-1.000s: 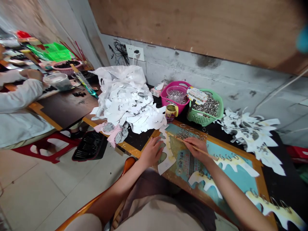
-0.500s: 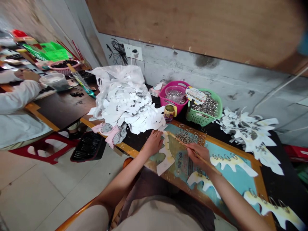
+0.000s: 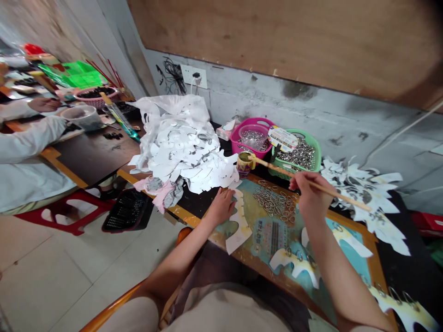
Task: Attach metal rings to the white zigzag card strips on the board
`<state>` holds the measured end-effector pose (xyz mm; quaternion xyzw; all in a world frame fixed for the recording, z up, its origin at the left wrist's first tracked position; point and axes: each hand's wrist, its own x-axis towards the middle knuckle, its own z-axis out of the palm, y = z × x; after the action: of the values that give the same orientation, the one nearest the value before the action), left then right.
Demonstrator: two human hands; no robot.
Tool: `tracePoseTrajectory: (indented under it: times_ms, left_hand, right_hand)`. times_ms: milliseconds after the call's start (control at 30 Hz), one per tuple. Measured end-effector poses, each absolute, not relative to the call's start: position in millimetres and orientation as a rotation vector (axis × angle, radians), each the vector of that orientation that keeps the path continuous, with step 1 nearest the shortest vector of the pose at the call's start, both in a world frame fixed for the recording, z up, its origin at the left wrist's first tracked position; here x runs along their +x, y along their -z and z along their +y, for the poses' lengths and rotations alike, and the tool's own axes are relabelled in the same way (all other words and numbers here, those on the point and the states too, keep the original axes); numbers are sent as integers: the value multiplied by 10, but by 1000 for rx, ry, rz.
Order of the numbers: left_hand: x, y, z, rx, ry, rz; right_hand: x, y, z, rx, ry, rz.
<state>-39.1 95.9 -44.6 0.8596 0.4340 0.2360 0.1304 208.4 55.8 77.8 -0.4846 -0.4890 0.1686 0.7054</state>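
Right hand [image 3: 310, 196] pinches the wooden stick [image 3: 308, 182] — long axis near-level, tip toward the small cup [image 3: 245, 162]; left hand [image 3: 221, 207] lies flat — fingers spread.

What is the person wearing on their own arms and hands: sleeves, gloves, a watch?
Left hand and right hand are ungloved; left forearm and right forearm are bare, with no sleeve, watch or bracelet in view. Rings cannot be made out.

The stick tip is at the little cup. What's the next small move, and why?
Probably lower the stick tip into the small cup. The right hand holds the stick with its tip at the cup's rim, while the left hand pins a white cutout flat on the board, seemingly awaiting it.
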Motion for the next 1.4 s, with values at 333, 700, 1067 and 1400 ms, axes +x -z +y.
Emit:
tracePoseTrajectory:
  times_ms: [333,700,1067,1400]
  left_hand:
    - [-397,487,970,2492,-692,1252]
    - [-411,477,978,2473,-714,1235]
    - [-404,459,975,2457,-724,1236]
    - [-408,457,969,2460,-721,1235]
  right_hand:
    - [1698,-1084,1518,-1384,235,-1587]
    - [1973,-1047,1508,-1331,-190,-1179]
    - [2344,-382,794,-1307,-808,-1142]
    - [2303,-159,723,-1322,-867,-1206]
